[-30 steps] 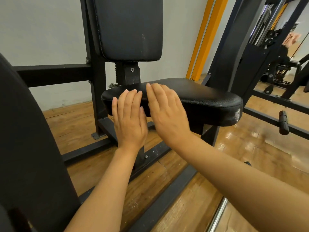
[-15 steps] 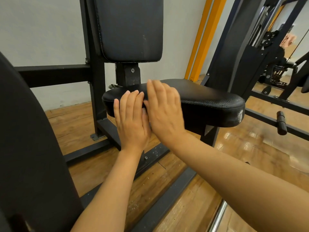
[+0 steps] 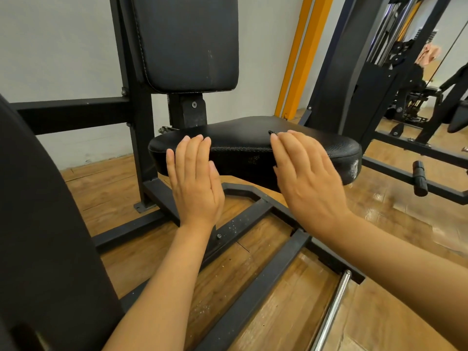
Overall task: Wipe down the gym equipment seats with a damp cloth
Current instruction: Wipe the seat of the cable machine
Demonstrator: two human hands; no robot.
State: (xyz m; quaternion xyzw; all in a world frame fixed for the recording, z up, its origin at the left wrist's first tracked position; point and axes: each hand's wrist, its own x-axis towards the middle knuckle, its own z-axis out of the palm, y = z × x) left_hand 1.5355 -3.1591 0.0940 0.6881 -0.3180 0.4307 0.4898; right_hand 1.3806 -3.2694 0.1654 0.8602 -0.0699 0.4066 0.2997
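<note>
Covering the seat [image 3: 243, 140] front edge, both flat hands hide contact.

A single head-worn view looks forward and down from close in, with wide-angle bending at the edges. It faces the black padded seat [image 3: 253, 145] and the back pad [image 3: 187, 41] above it, against a pale wall [image 3: 50, 46]. Both forearms reach in from the bottom edge, the left hand [image 3: 195, 178] and right hand [image 3: 309, 178] near the middle. The wooden floor [image 3: 278, 287] fills the lower part; other machines stand farther off at the upper right.
</note>
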